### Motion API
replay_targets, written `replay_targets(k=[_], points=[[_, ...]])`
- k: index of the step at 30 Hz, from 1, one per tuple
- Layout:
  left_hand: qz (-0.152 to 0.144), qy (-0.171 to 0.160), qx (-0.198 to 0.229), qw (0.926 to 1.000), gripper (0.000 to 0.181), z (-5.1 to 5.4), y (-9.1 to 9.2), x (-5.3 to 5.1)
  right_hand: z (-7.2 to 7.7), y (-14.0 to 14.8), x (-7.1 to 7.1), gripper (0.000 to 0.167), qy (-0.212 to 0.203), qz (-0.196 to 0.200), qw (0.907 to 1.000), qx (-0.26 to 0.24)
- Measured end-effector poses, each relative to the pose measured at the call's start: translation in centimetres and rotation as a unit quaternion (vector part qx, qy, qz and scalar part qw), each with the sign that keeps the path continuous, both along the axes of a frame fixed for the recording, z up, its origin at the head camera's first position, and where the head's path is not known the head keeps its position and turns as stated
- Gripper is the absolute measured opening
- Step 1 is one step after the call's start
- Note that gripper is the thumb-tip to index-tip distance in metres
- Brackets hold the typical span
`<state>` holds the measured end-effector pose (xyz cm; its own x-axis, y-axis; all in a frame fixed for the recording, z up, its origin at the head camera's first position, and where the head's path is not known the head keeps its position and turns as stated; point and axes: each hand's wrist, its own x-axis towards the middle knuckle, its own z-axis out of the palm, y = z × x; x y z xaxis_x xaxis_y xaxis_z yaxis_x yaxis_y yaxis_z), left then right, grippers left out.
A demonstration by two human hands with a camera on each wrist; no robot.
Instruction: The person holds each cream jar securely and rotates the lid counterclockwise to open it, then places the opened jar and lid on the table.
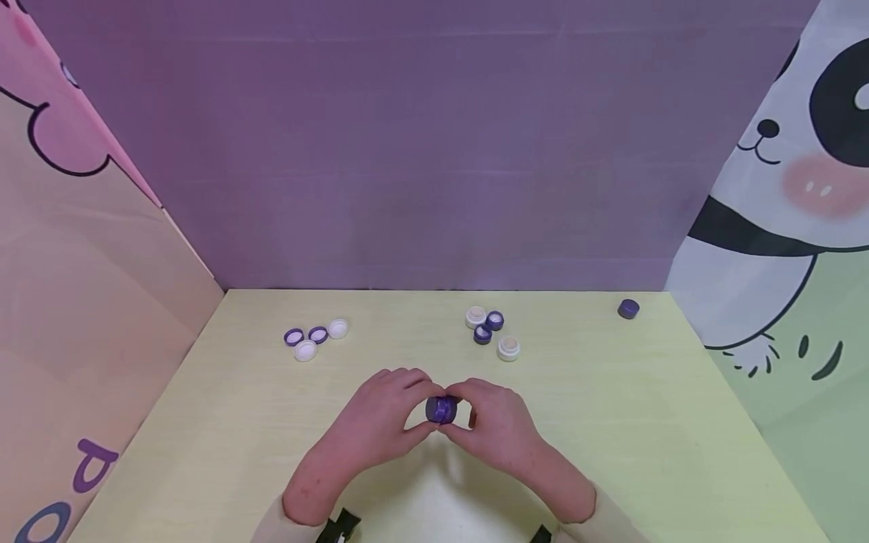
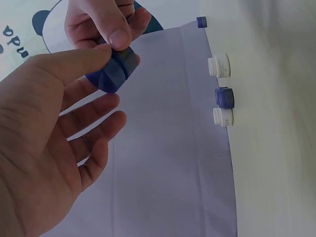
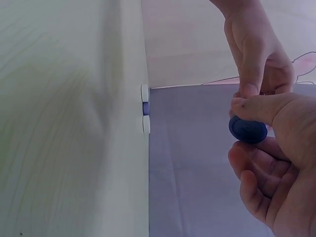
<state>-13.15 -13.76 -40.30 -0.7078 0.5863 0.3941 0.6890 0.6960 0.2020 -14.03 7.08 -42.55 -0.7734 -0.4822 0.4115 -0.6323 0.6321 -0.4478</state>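
Observation:
A small purple screw-top jar (image 1: 441,410) is held on its side above the front middle of the table, between both hands. My left hand (image 1: 383,418) pinches its left part with thumb and fingertip, and my right hand (image 1: 498,422) pinches the right part. A seam runs around the jar's middle in the left wrist view. Seen from the right wrist, the flat round blue-looking end (image 3: 248,130) faces the camera under the thumb. The left hand's other fingers (image 2: 94,131) spread loosely beneath the jar.
On the table (image 1: 611,422), two white caps (image 1: 338,328) and two purple-rimmed caps (image 1: 294,337) lie back left. Two white jars (image 1: 508,348) and two small purple jars (image 1: 483,334) stand behind the hands. Another purple jar (image 1: 627,308) is at the back right. A purple cloth wall (image 1: 434,151) rises behind.

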Motion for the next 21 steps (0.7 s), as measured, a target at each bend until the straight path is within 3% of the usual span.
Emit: replay_targets(k=[11, 21], points=[[0.019, -0.018, 0.001, 0.9997, 0.034, 0.0, -0.4, 0.0, 0.0, -0.2, 0.1, 0.031, 0.017, 0.008, 0.9998, -0.002], [0.027, -0.026, 0.021, 0.9991, 0.033, 0.1, -1.2, -0.3, -0.2, 0.1, -0.1, 0.035, 0.006, -0.001, 0.9998, -0.018]])
